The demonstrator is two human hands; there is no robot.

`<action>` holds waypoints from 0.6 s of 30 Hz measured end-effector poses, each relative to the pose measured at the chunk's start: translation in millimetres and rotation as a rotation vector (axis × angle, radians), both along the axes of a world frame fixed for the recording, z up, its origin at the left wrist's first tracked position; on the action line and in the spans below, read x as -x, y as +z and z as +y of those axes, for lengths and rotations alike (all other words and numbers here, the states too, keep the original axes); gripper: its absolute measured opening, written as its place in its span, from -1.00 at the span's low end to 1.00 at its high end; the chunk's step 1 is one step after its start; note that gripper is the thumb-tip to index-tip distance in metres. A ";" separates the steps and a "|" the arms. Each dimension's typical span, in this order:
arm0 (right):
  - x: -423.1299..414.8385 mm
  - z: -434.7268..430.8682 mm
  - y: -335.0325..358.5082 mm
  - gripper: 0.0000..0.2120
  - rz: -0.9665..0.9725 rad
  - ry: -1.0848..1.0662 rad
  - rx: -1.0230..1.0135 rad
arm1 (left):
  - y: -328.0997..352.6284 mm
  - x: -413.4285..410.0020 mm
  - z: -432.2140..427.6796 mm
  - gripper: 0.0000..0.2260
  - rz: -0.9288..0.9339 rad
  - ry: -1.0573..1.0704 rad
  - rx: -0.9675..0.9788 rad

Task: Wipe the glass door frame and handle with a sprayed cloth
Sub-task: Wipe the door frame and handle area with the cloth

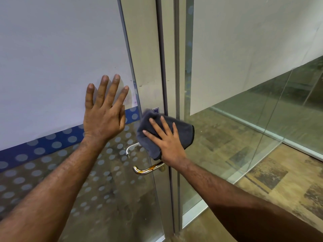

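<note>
A glass door (57, 55) fills the left, its upper part frosted white, with a blue dotted band below. The metal door frame (167, 70) runs vertically through the middle. My left hand (104, 110) lies flat on the frosted glass, fingers spread. My right hand (166, 138) presses a folded dark grey cloth (181, 130) against the door's edge, just above the handle. The near chrome handle (147, 169) sticks out leftward beneath my right wrist. A second lever handle (130, 149) shows through the glass on the far side.
To the right of the frame stands a fixed glass panel (244, 49) with a frosted upper part. A further glass partition (279, 110) runs off to the right over brown patterned carpet (272, 175).
</note>
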State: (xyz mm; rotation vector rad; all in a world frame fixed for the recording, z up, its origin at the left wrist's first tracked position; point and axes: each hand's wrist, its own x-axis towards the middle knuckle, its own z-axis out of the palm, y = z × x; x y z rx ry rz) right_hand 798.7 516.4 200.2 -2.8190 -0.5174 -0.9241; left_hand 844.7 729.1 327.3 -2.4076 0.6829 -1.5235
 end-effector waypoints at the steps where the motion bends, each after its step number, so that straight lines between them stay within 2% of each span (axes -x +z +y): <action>1: 2.8 -5.5 -5.8 -0.23 0.046 -0.036 -0.024 | -2.4 0.1 0.1 -0.42 0.001 -0.003 0.004; 4: 8.9 -17.1 -5.6 -0.25 0.104 -0.167 -0.182 | -13.3 1.6 1.0 -0.41 0.001 -0.023 0.013; 9: 2.4 8.0 21.7 -0.24 -0.032 -0.065 -0.368 | -34.3 3.6 3.4 -0.37 0.017 -0.024 -0.007; 11: 0.0 15.6 20.2 -0.21 -0.024 -0.033 -0.303 | -43.0 4.5 3.4 -0.36 0.021 -0.029 -0.024; 16: 5.2 -7.8 -13.6 -0.24 0.120 0.025 0.028 | -60.5 3.6 7.2 -0.34 0.032 -0.033 -0.040; 18: 9.1 -22.8 -21.2 -0.26 0.174 -0.009 0.028 | -65.8 3.3 9.3 -0.32 0.029 -0.027 -0.048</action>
